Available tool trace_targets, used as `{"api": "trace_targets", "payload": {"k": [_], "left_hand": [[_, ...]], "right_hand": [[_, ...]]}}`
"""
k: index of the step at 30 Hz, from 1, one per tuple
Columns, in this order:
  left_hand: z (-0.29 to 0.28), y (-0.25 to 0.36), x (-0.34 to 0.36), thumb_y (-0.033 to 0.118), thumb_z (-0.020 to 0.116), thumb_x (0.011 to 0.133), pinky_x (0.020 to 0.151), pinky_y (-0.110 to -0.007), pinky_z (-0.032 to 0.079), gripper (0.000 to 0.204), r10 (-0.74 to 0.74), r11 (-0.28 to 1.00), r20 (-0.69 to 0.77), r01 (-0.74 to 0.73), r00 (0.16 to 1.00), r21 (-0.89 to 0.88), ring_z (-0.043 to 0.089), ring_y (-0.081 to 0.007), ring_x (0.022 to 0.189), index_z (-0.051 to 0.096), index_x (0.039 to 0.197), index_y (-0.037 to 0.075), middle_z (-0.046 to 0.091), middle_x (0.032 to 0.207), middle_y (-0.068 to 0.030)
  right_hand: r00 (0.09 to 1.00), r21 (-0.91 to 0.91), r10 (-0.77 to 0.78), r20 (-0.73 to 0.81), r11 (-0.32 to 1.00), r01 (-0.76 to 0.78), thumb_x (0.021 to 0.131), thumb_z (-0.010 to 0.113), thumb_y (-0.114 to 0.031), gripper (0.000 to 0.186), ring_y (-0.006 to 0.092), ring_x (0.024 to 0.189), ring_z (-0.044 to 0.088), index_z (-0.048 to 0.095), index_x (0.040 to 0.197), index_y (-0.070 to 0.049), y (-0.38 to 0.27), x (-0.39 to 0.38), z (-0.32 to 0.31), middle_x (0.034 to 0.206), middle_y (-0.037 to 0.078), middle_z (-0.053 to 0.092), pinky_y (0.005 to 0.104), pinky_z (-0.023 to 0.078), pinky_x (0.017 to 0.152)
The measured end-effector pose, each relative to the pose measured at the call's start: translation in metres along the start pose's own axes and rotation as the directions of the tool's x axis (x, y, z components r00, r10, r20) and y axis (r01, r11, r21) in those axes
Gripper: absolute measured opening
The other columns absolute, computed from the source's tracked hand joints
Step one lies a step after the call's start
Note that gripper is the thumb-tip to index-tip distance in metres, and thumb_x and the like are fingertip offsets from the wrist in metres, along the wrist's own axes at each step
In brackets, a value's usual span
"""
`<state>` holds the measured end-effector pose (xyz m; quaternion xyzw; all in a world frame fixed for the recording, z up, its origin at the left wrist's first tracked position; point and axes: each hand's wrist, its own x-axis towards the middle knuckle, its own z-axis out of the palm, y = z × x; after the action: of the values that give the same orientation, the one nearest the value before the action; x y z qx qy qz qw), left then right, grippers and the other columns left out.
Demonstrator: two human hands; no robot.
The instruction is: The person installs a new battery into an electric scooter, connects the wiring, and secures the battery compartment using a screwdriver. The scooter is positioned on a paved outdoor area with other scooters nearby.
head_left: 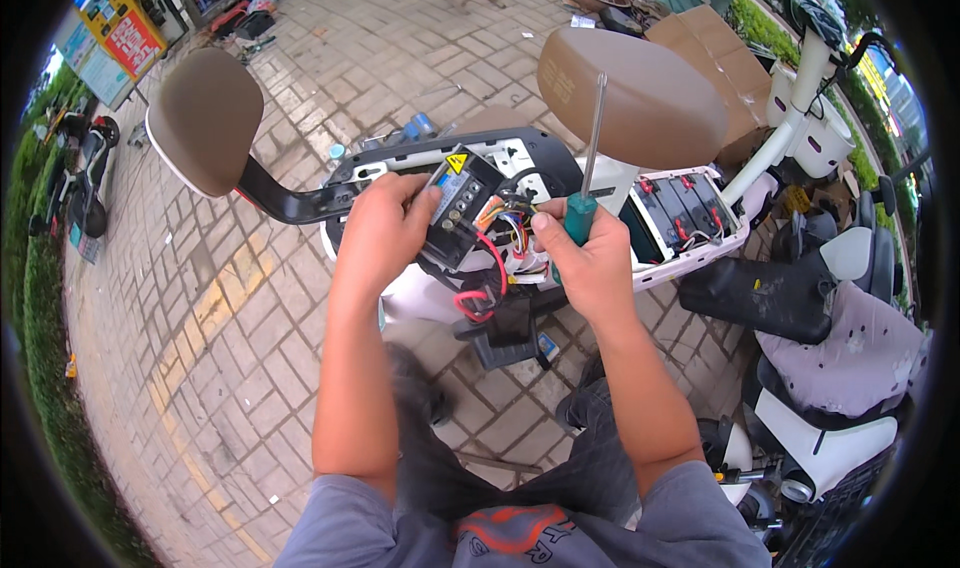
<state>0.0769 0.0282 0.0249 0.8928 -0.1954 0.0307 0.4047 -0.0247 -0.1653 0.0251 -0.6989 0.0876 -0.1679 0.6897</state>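
My left hand is closed on the left side of a black controller box with a yellow warning triangle and several screw terminals. The box sits tilted over the open body of a white electric scooter. My right hand grips the green handle of a screwdriver, its metal shaft pointing up and away from me. A bundle of coloured wires lies between my hands, close to my right fingertips. A thick red cable loops down from the box. Whether my right fingers also pinch a wire is hard to see.
A brown seat and a brown backrest rise over the scooter. Black batteries sit in its open floor at right. Removed panels and a cardboard box lie to the right. A parked scooter stands far left.
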Motion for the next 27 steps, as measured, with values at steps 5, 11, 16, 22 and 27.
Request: {"api": "trace_targets", "payload": {"k": [5,11,16,22,27], "left_hand": [[-0.012,0.013,-0.012,0.014,0.07,0.084,0.066,-0.034,0.043,0.03,0.061,0.998,0.054,-0.06,0.997,-0.017,0.052,-0.0217,0.07,0.07,0.111,0.001,0.055,0.077,-0.01],[-0.003,0.039,-0.02,0.01,0.076,0.079,0.059,-0.027,0.034,0.032,0.128,0.917,0.011,-0.115,0.992,-0.381,0.04,-0.0099,0.067,0.069,0.108,-0.001,0.043,0.075,0.0001],[0.0,0.046,-0.02,0.013,0.073,0.082,0.061,-0.029,0.042,0.024,0.111,0.919,0.062,-0.078,0.992,-0.385,0.052,-0.0143,0.068,0.07,0.101,-0.003,0.056,0.079,-0.0065],[0.002,0.045,-0.017,0.015,0.07,0.087,0.061,-0.027,0.042,0.022,0.008,0.908,0.081,0.026,0.997,-0.418,0.052,-0.0112,0.069,0.07,0.099,-0.003,0.058,0.079,-0.0046],[0.004,0.048,-0.02,0.012,0.069,0.086,0.059,-0.028,0.042,0.02,0.063,0.929,0.095,-0.024,0.994,-0.369,0.053,-0.0146,0.066,0.07,0.099,-0.003,0.059,0.077,-0.0069]], "right_hand": [[0.997,0.056,0.056,0.047,0.997,-0.059,0.09,0.068,-0.011,0.014,0.0076,0.067,0.058,0.065,0.095,0.002,0.003,0.003,0.002,0.074,0.002,0.065,0.0237,0.047,0.062],[0.995,0.079,0.077,0.064,0.994,-0.082,0.09,0.067,-0.009,0.014,0.0075,0.068,0.058,0.066,0.097,0.002,-0.003,0.005,0.006,0.077,0.003,0.065,0.0235,0.046,0.061],[0.997,0.015,0.041,0.07,0.999,-0.042,0.088,0.068,-0.009,0.015,0.0078,0.071,0.059,0.066,0.098,0.002,-0.002,0.003,0.006,0.079,0.003,0.066,0.0244,0.047,0.064],[0.997,-0.071,-0.052,0.054,0.996,0.056,0.087,0.069,-0.01,0.015,0.0085,0.073,0.059,0.066,0.096,0.002,0.001,0.0,0.009,0.08,0.003,0.067,0.0264,0.049,0.066],[0.998,-0.13,-0.061,0.035,0.989,0.065,0.089,0.067,-0.011,0.013,0.0086,0.07,0.058,0.064,0.091,0.001,-0.006,0.002,0.005,0.077,0.002,0.066,0.0264,0.048,0.064]]}}
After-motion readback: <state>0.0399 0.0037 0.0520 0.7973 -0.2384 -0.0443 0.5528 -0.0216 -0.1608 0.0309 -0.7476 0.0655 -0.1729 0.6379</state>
